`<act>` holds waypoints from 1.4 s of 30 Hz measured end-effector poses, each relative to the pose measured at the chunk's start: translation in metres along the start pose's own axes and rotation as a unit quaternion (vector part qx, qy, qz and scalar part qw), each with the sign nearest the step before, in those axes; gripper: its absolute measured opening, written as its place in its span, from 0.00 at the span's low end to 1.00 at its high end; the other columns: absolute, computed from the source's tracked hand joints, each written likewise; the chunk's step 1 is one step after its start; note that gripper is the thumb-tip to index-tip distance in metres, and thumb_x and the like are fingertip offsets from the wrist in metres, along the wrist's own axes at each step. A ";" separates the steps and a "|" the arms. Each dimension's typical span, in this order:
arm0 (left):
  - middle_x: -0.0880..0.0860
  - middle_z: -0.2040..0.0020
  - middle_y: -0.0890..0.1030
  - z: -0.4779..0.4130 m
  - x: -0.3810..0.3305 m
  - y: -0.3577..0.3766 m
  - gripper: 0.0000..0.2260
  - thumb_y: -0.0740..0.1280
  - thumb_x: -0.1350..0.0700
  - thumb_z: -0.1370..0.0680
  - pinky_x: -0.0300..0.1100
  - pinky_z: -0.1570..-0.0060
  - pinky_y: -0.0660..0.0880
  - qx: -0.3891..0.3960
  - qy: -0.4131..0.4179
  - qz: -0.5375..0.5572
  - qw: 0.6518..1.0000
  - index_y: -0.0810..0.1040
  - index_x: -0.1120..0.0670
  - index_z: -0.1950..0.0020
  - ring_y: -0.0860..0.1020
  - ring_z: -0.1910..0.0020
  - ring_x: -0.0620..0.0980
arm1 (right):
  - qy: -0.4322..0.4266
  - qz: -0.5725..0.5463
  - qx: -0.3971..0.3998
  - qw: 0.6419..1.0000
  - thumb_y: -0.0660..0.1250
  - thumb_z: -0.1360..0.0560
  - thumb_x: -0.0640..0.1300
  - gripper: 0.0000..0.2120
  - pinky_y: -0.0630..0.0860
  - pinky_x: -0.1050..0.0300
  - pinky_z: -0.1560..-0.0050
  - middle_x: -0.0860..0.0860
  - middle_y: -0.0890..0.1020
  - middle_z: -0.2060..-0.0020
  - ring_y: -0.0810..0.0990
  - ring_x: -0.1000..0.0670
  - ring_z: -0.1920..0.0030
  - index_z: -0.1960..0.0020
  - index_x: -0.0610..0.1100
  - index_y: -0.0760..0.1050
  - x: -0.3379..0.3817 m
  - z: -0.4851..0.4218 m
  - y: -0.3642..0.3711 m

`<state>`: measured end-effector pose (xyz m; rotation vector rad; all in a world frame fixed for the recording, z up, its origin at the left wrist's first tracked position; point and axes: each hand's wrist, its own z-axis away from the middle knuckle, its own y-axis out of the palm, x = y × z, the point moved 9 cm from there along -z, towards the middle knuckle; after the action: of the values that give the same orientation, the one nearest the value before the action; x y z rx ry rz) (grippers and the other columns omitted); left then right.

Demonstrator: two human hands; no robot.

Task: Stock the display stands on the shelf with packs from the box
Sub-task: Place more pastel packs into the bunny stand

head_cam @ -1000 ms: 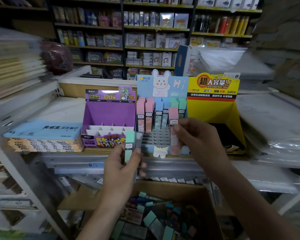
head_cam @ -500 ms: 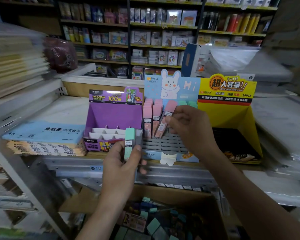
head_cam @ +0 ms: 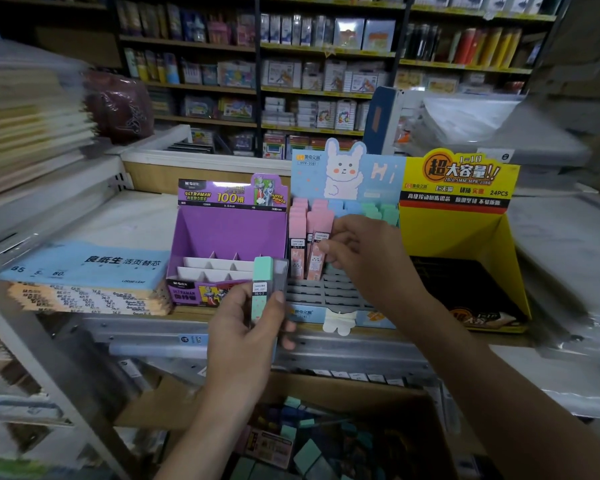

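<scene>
With the rabbit stand point(head_cam: 343, 174) about half filled, the right hand point(head_cam: 364, 261) is pinching a pink pack point(head_cam: 314, 263) into it, and the left hand point(head_cam: 246, 337) is gripping a green pack point(head_cam: 261, 289).

Three cardboard display stands are in view: one purple stand point(head_cam: 229, 233), one pale blue rabbit-topped stand point(head_cam: 347, 174) and one yellow stand point(head_cam: 458, 233). Of the two bare hands, the left hand point(head_cam: 243, 341) holds two slim packs, a mint-green pack point(head_cam: 262, 289) and a grey pack point(head_cam: 280, 275); the right hand point(head_cam: 368, 261) pinches one pink pack point(head_cam: 314, 268). One brown cardboard box point(head_cam: 343, 389) sits below.
</scene>
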<state>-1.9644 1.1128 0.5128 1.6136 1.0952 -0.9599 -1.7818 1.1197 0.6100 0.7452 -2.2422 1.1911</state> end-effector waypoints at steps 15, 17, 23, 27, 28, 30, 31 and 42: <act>0.57 0.62 0.81 0.001 -0.001 0.001 0.06 0.67 0.60 0.19 0.39 0.71 0.78 -0.004 0.004 -0.001 1.000 0.81 0.57 0.43 0.80 0.66 0.48 | 0.002 0.039 -0.026 0.999 0.77 0.27 0.42 0.09 0.82 0.52 0.57 0.50 0.83 0.67 0.83 0.54 0.64 0.53 0.41 0.78 -0.005 0.008 0.006; 0.59 0.59 0.83 0.002 -0.002 0.003 0.06 0.68 0.60 0.19 0.39 0.70 0.79 -0.002 0.003 0.000 1.000 0.82 0.55 0.44 0.81 0.65 0.49 | 0.003 0.032 -0.049 0.998 0.77 0.27 0.43 0.08 0.82 0.56 0.57 0.51 0.83 0.65 0.82 0.55 0.62 0.52 0.42 0.79 -0.006 0.015 0.000; 0.54 0.59 0.85 0.005 0.000 0.014 0.07 0.70 0.60 0.20 0.39 0.64 0.80 0.006 0.003 0.001 1.000 0.86 0.50 0.48 0.84 0.62 0.50 | 0.065 -0.154 0.045 0.985 0.69 0.21 0.44 0.06 0.78 0.61 0.69 0.50 0.85 0.66 0.83 0.54 0.69 0.55 0.47 0.83 -0.011 0.041 0.007; 0.55 0.60 0.86 0.010 -0.005 0.033 0.07 0.69 0.60 0.20 0.37 0.62 0.80 0.057 0.017 -0.005 0.998 0.86 0.50 0.50 0.83 0.62 0.48 | 0.093 -0.241 0.070 0.963 0.72 0.23 0.41 0.02 0.76 0.58 0.69 0.46 0.85 0.68 0.80 0.51 0.70 0.53 0.47 0.83 -0.016 0.051 0.009; 0.55 0.59 0.86 0.011 -0.004 0.037 0.07 0.69 0.59 0.19 0.37 0.61 0.80 0.068 0.016 -0.006 0.998 0.86 0.51 0.49 0.84 0.61 0.49 | 0.102 -0.262 0.066 0.957 0.72 0.23 0.40 0.02 0.76 0.58 0.69 0.45 0.84 0.69 0.80 0.51 0.71 0.54 0.46 0.83 -0.019 0.053 0.007; 0.55 0.57 0.86 0.013 -0.002 0.043 0.06 0.68 0.56 0.19 0.40 0.58 0.82 0.084 0.004 0.009 0.996 0.85 0.50 0.47 0.85 0.59 0.51 | 0.116 -0.302 0.067 0.944 0.72 0.23 0.39 0.02 0.75 0.60 0.69 0.44 0.83 0.70 0.79 0.52 0.71 0.53 0.42 0.83 -0.025 0.056 0.003; 0.56 0.56 0.87 0.015 0.000 0.045 0.07 0.68 0.54 0.20 0.43 0.58 0.83 0.089 -0.008 0.025 0.996 0.85 0.50 0.47 0.86 0.58 0.53 | 0.122 -0.327 0.068 0.935 0.71 0.23 0.39 0.03 0.75 0.60 0.69 0.43 0.83 0.69 0.80 0.51 0.70 0.53 0.40 0.83 -0.026 0.057 0.001; 0.54 0.66 0.75 0.019 0.010 0.042 0.05 0.70 0.50 0.21 0.39 0.75 0.65 0.091 -0.040 0.066 0.993 0.81 0.50 0.54 0.67 0.72 0.48 | 0.199 -0.527 0.079 0.823 0.68 0.22 0.42 0.08 0.82 0.53 0.60 0.31 0.83 0.48 0.86 0.39 0.57 0.48 0.36 0.78 -0.040 0.062 -0.015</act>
<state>-1.9234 1.0899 0.5097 1.7555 0.8555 -1.0518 -1.7529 1.0686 0.5625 1.3831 -1.0520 0.8181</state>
